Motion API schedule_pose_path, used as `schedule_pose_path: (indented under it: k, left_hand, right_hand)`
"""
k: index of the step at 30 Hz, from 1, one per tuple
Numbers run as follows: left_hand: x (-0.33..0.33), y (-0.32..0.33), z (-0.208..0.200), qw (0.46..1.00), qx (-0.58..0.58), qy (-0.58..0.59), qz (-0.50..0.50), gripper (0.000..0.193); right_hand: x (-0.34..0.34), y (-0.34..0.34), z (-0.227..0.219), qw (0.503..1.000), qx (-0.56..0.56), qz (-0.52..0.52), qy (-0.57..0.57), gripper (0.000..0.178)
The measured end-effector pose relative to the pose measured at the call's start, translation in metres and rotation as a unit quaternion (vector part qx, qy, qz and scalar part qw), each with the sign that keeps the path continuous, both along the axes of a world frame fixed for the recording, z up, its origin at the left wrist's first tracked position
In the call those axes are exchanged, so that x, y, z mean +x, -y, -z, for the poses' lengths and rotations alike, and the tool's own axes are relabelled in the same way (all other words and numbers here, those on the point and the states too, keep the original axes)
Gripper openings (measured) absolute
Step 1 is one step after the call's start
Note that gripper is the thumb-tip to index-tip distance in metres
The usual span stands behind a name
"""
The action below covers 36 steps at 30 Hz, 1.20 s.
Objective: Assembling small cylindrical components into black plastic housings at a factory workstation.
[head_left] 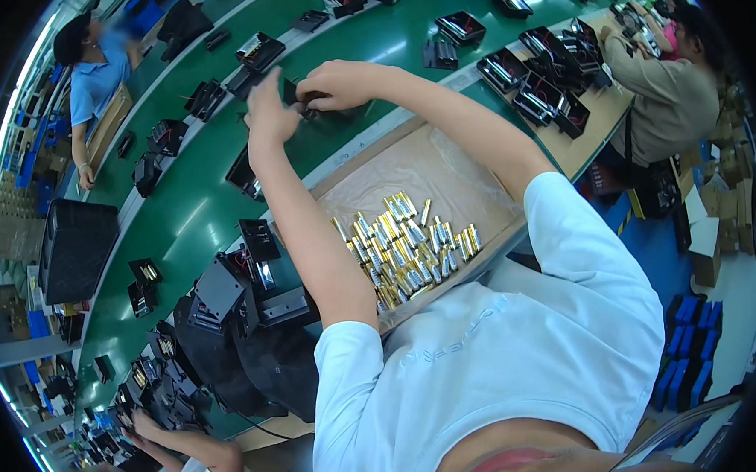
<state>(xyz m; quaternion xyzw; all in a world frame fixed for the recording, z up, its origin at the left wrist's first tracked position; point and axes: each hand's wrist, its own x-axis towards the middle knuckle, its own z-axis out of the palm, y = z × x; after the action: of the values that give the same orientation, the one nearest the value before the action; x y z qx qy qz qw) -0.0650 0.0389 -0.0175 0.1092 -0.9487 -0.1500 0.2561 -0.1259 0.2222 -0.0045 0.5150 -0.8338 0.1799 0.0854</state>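
My left hand is raised over the green conveyor belt, its fingers stretched and apart, slightly smeared by motion. Just right of it, my right hand has its fingers curled round a dark plastic part, mostly hidden between the hands. A black battery case with cells inside lies beyond my left fingertips. Another black case sits on the belt beside my left wrist. Below my forearms, a shallow cardboard tray holds many loose gold-and-silver cylindrical batteries.
Open black cases crowd a table at right, by a seated person. Another person stands across the belt. A black bin is at left. Stacked black parts stand beside my left elbow. A co-worker's arm shows lower left.
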Motion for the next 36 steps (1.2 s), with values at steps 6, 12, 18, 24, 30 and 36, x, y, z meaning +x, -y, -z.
schedule_pose_path:
  k: [6,12,18,24,30,36]
  left_hand:
    - [0.001,-0.008,-0.009,0.967,0.151,0.148,0.14,0.034]
    - [0.001,-0.02,-0.008,0.954,0.267,0.096,0.095,0.034]
    - [0.0,-0.024,-0.003,0.952,0.291,0.064,0.072,0.035]
    - [0.0,-0.028,-0.007,0.856,0.505,0.083,0.068,0.033]
    - [-0.005,-0.024,0.004,0.742,0.665,-0.001,0.088,0.034]
    - [-0.01,-0.027,0.01,0.715,0.685,-0.022,0.139,0.033]
  right_hand:
    - [0.1,-0.051,-0.022,0.981,0.016,0.186,0.057,0.022]
    - [0.192,-0.102,-0.012,0.91,0.223,0.237,0.258,0.034]
    - [0.207,-0.095,-0.002,0.899,0.16,0.368,0.175,0.033]
    - [0.194,-0.065,0.007,0.92,0.171,0.284,0.209,0.032]
    - [0.171,-0.061,0.016,0.916,0.165,0.237,0.28,0.032]
    - [0.132,-0.06,0.016,0.95,0.083,0.165,0.25,0.027]
